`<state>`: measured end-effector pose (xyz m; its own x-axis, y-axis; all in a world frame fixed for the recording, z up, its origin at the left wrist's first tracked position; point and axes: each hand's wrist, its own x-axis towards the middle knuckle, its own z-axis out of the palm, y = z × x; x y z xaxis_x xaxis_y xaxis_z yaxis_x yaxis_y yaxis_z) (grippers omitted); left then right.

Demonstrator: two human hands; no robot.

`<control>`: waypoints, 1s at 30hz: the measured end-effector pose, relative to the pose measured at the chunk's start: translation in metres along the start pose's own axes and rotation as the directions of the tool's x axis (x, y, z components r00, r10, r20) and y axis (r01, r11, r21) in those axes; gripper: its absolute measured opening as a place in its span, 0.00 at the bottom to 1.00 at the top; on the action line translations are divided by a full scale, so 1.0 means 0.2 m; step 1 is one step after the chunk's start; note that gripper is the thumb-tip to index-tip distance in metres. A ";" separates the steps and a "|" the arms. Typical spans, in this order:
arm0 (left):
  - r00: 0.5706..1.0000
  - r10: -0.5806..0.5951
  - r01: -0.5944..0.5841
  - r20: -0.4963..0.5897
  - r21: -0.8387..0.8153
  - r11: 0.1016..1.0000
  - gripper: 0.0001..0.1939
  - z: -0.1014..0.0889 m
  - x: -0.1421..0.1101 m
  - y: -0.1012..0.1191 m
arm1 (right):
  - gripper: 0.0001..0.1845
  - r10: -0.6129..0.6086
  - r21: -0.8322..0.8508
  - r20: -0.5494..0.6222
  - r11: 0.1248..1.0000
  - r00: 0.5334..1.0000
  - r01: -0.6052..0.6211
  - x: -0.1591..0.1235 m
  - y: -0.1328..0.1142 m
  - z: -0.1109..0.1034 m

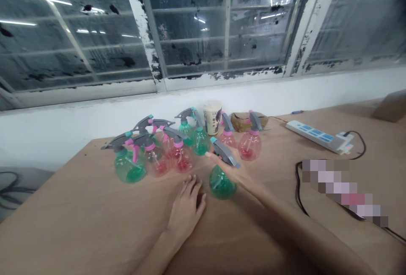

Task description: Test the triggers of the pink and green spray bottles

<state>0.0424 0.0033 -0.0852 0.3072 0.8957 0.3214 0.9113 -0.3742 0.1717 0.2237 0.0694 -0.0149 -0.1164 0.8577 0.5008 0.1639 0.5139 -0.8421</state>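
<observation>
My right hand (235, 168) is closed around the neck of a green spray bottle (222, 184), whose grey head with a teal nozzle sticks up above my fingers. Whether the bottle's base touches the table cannot be made out. To its left, my left hand (186, 204) lies palm down on the table with fingers stretched out, holding nothing. Just beyond it stand several spray bottles, among them a red one (182, 159), another red one (157, 161) and a green one (129, 167). Behind my right hand are a green bottle (201, 142) and a red bottle (250, 146).
A printed paper cup (212, 118) stands against the wall beside a brown cardboard piece (236, 122). At the right lie a white power strip (312, 135) with a black cable (298, 182) and a blurred-out object. A brown box (391, 106) sits far right on the wooden table (95, 224).
</observation>
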 end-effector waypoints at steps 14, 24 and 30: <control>0.999 0.024 -0.025 0.033 0.032 0.999 0.18 -0.01 0.02 0.00 | 0.15 0.001 0.076 0.057 0.997 0.998 -0.005 0.00 0.02 0.00; 0.995 0.050 -0.057 0.091 0.079 0.995 0.28 0.00 0.01 -0.02 | 0.14 0.000 0.093 0.052 0.996 0.999 -0.005 0.00 0.01 0.00; 0.975 0.096 -0.121 0.202 0.113 0.986 0.38 -0.03 0.02 0.00 | 0.14 -0.023 0.064 0.055 0.998 0.998 0.019 0.00 0.01 0.00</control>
<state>0.0410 0.0053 -0.0787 0.4426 0.8855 0.1417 0.8926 -0.4502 0.0256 0.2237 0.0710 -0.0159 -0.1734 0.8436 0.5081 0.0982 0.5282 -0.8434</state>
